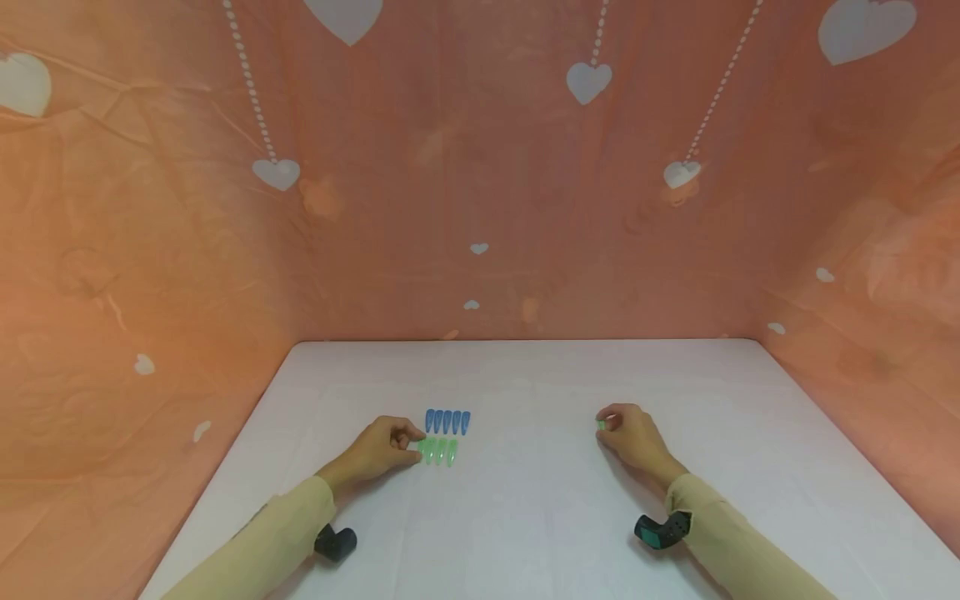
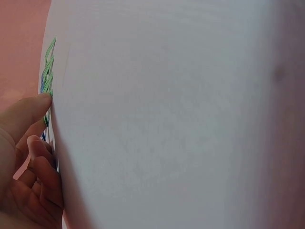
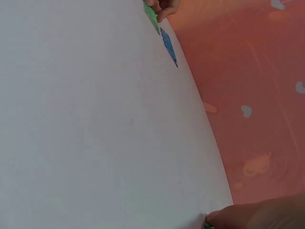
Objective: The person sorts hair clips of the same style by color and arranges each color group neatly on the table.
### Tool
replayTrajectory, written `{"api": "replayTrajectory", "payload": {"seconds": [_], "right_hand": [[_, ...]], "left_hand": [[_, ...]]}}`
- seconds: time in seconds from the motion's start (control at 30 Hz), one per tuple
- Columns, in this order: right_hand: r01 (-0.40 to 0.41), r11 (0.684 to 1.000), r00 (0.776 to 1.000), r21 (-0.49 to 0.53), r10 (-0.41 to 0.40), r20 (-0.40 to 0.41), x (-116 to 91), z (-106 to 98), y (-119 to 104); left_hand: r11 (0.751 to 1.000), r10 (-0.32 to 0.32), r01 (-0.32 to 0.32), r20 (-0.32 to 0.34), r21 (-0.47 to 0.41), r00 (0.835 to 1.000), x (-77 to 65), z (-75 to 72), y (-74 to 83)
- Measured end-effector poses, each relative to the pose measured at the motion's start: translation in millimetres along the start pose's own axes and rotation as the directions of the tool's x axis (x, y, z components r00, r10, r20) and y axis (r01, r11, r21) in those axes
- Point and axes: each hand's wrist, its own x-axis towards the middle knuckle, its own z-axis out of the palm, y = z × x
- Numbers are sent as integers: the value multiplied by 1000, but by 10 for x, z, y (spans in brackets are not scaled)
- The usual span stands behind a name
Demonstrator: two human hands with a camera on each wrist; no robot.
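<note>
Several blue hair clips [image 1: 447, 422], slim and teardrop-shaped, lie side by side in a row. Just in front of them runs a row of green hair clips [image 1: 440, 452]. My left hand [image 1: 384, 448] is at the left end of the green row, thumb and forefinger pinching the end clip. In the left wrist view, the thumb [image 2: 33, 109] covers part of that clip. Well to the right, my right hand [image 1: 636, 435] pinches another green clip [image 1: 601, 425] between thumb and forefinger, mostly hidden by the fingers. Its tip also peeks out at the bottom of the right wrist view.
Both rows lie on a white table [image 1: 525, 517], left of its middle. An orange cloth backdrop [image 1: 480, 167] with pale hearts encloses the table at the back and sides. Black wrist devices [image 1: 663, 531] sit under both sleeves, close over the tabletop.
</note>
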Motion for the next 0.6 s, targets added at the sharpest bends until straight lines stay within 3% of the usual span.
{"api": "replayTrajectory", "payload": {"seconds": [0.23,0.43,0.6], "right_hand": [[27,981,998,193,-36,45,8,53,-37],[-33,895,989,444,-35,144,38,95,-120],[-17,851,978,525,-95,185,65,101,-202]], "left_hand": [[1000,-2,2,3,-6,1000,-3,23,-23],[1000,-1,0,6,4,1000,-5,14,-14],[1000,7,-7,2,15,1000,-7,-6,4]]}}
